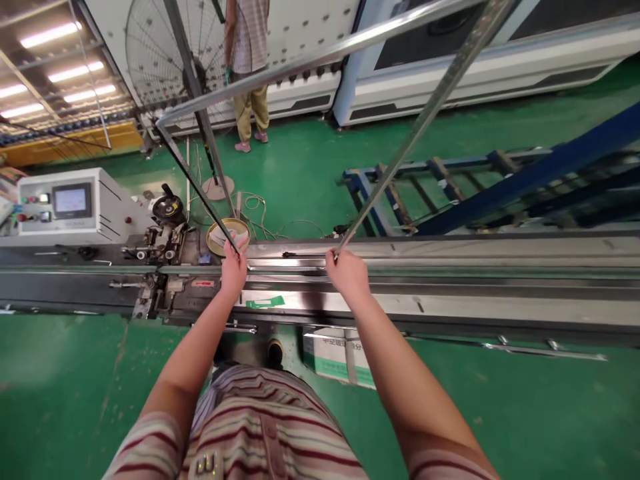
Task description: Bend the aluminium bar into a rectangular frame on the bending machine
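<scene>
Both hands are up at the far edge of the long bench (pixel 450 293), holding a thin metal frame (pixel 320 57) that rises away overhead. The left hand (pixel 234 268) has its fingers clenched round one bar; the right hand (pixel 347 272) grips the other bar's lower end. A round tin (pixel 220 235) sits just behind the left hand, and another person (pixel 250 73) stands well beyond.

A control box (pixel 70 205) with a small screen is sitting at the left of the frame, and a cardboard carton (pixel 336 355) is lying on the green floor (pixel 60 373) at lower centre. Another person (pixel 250 73) is standing at upper centre beside a large fan (pixel 173 50), while a blue rack (pixel 480 180) is leaning at the right.
</scene>
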`<action>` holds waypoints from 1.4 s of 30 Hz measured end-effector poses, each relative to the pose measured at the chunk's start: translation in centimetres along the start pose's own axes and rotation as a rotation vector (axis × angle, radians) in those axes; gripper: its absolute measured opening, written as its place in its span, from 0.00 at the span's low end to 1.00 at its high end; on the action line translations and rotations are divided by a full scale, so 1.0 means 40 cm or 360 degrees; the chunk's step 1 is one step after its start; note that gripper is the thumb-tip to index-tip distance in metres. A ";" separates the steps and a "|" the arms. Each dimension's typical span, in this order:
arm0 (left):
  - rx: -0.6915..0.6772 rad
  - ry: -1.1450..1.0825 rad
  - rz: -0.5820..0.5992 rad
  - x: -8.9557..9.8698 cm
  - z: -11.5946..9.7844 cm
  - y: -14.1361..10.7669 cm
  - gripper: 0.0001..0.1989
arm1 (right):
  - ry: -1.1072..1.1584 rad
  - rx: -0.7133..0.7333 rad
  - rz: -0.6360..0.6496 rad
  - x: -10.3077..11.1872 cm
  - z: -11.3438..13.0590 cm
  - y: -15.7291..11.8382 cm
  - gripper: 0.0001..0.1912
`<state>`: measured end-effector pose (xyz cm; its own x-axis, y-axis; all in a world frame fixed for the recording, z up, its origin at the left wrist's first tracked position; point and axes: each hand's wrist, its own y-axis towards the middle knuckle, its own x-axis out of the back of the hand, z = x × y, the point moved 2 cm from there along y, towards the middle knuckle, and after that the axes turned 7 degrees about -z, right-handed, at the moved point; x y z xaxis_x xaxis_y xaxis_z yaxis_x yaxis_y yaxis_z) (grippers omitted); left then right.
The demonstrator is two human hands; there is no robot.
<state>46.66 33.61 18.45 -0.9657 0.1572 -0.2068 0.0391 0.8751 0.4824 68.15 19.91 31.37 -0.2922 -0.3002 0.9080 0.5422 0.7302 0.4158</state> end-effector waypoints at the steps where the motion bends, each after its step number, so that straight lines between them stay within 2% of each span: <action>1: -0.0004 0.0023 0.0000 0.012 0.009 0.004 0.29 | -0.0004 0.0002 0.0030 -0.004 0.015 0.002 0.22; 5: 0.0014 0.0184 -0.0015 0.107 0.047 0.023 0.29 | -0.0030 0.0133 0.0255 -0.043 0.104 0.002 0.24; 7: 0.0024 0.0286 -0.0036 0.177 0.067 0.035 0.30 | -0.0026 0.0228 0.0365 -0.071 0.165 -0.005 0.24; 10: 0.0019 0.0334 -0.0077 0.297 0.104 0.057 0.29 | 0.0023 0.0328 0.0421 -0.115 0.273 -0.023 0.23; 19: 0.0055 0.0388 -0.0155 0.672 0.265 0.138 0.28 | -0.0061 0.0524 0.0442 -0.270 0.649 -0.091 0.24; 23: 0.0080 0.0431 -0.0203 0.839 0.329 0.173 0.28 | 0.0015 0.0585 0.0436 -0.332 0.818 -0.122 0.23; 27: 0.0075 0.0511 -0.0253 1.007 0.393 0.203 0.27 | 0.0067 0.0682 0.0445 -0.384 0.988 -0.163 0.21; 32: 0.0100 0.0558 -0.0313 1.213 0.475 0.237 0.28 | 0.0053 0.0781 0.0457 -0.451 1.196 -0.213 0.22; 38: 0.0107 0.0631 -0.0421 1.443 0.571 0.282 0.28 | 0.0170 0.0907 0.0501 -0.518 1.438 -0.269 0.22; 42: 0.0165 0.0637 -0.0525 1.584 0.603 0.311 0.27 | 0.0285 0.0953 0.0561 -0.557 1.584 -0.312 0.22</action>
<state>-7.83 65.50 -9.17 -0.9527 -0.3033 0.0177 -0.2775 0.8926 0.3554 17.99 56.37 2.76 -0.0178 -0.0427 0.9989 0.0404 0.9982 0.0434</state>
